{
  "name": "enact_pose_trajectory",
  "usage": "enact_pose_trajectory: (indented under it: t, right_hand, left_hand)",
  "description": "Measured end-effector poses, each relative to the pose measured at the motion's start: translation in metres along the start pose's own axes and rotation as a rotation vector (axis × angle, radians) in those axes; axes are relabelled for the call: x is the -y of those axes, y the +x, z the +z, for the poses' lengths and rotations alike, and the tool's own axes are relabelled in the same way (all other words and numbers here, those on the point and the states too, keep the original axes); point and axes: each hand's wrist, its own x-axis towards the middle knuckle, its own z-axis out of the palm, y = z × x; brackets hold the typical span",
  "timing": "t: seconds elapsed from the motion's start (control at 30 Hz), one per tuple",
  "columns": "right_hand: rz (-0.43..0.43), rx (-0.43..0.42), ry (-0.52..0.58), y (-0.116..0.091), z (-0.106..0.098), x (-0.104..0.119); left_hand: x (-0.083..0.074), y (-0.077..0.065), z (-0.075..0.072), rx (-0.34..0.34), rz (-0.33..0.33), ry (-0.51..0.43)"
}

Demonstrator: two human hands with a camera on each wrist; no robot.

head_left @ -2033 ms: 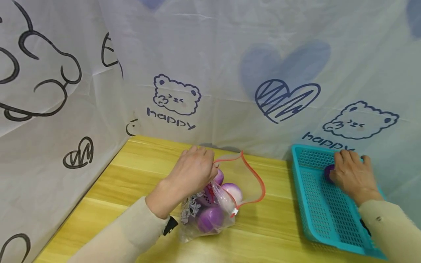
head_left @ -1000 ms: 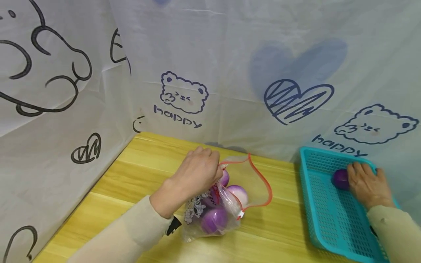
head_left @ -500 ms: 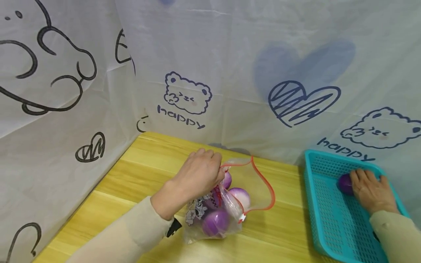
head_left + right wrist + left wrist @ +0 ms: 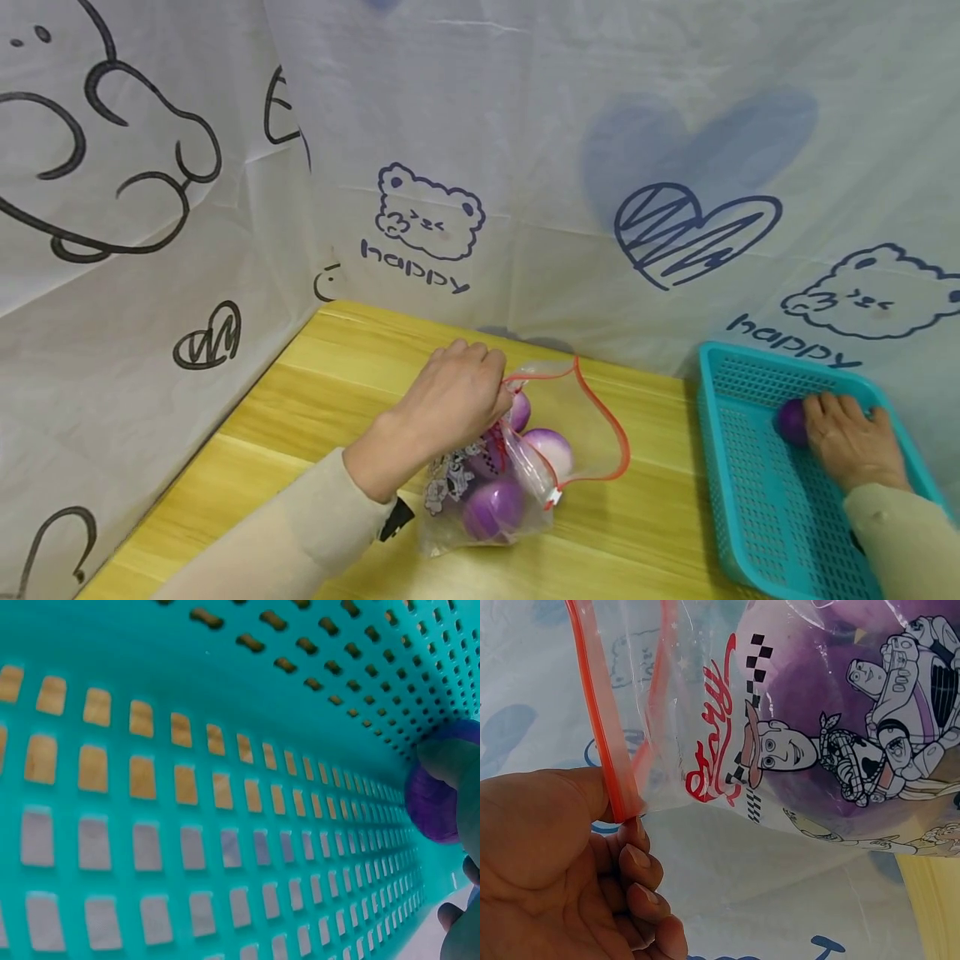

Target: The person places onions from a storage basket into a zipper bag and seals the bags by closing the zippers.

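In the head view, my left hand (image 4: 457, 392) pinches the upper corner of a clear zip bag (image 4: 450, 533) with a red seal strip. The left wrist view shows the thumb and forefinger on the end of the red zip strip (image 4: 604, 727). The bag mouth gapes to the right, its white slider (image 4: 553, 498) at the lower end. Several round purple-and-white onions (image 4: 495, 508) lie inside, behind printed cartoon figures. My right hand (image 4: 855, 437) reaches into the turquoise basket (image 4: 720, 467) and grips a purple onion (image 4: 792, 422). The hand covers the onion's right side.
The bag stands on a yellow wood-grain table (image 4: 622, 533), left of the perforated basket. A white printed cloth (image 4: 540, 275) hangs behind the table, and another cloth wall (image 4: 247, 225) closes off the left side.
The head view has shifted, so bag, basket and hands appear farther right. Slightly more of the onion shows beside my right hand. My left hand keeps its hold on the bag.
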Motion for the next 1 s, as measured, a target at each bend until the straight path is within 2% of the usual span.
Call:
enact_pose_trajectory:
  t: [0.1,0.33,0.6,0.83,1.0]
  right_hand:
    - [-0.011,-0.007,0.030,-0.002,-0.002,0.000]
    - [0.033,0.000,0.032,-0.003,-0.003,0.004]
    - [0.075,-0.021,0.034,-0.005,-0.010,0.006]
    - [0.069,-0.092,0.026,-0.005,-0.018,0.009]
    - [0.070,-0.104,0.014,-0.003,-0.027,0.012]
  left_hand:
    - [-0.001,0.000,-0.001,-0.006,0.005,-0.006]
    - [-0.001,-0.001,0.000,-0.038,0.020,-0.011]
    - [-0.002,-0.001,0.001,-0.035,0.010,-0.018]
    - [-0.001,0.000,0.001,-0.010,-0.005,-0.028]
    - [0.000,0.002,0.000,0.005,-0.016,-0.026]
